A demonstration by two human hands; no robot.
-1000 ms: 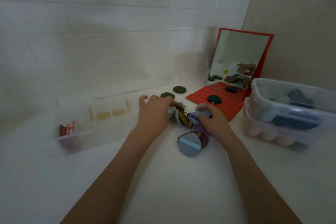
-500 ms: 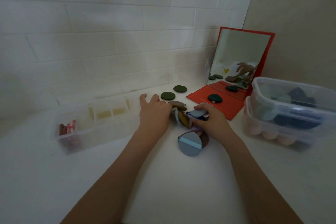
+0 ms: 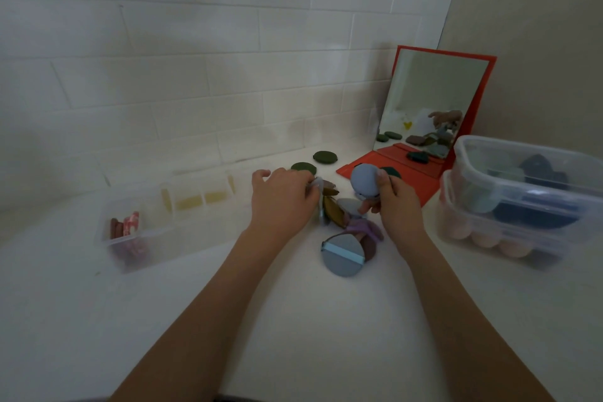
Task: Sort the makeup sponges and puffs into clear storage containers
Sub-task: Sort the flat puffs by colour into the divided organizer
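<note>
A pile of flat makeup puffs (image 3: 346, 222) in blue, brown, olive and purple lies on the white table between my hands. My right hand (image 3: 396, 206) holds a round blue-grey puff (image 3: 364, 181) lifted upright above the pile. My left hand (image 3: 282, 199) rests at the pile's left side, its fingertips curled round the edge of a pale puff (image 3: 317, 186). A blue puff with a light strap (image 3: 342, 251) lies nearest me. Two dark green puffs (image 3: 324, 157) lie further back. Stacked clear tubs (image 3: 522, 192) on the right hold blue puffs above and pink sponges below.
A long clear divided organiser (image 3: 156, 212) sits at the left with reddish pieces in its near compartment and yellowish ones further along. A red folding mirror (image 3: 434, 108) stands at the back right with a dark puff on its base. A tiled wall runs behind.
My right hand has picked the blue-grey puff out of the pile and raised it upright. My left hand stayed at the pile's left edge.
</note>
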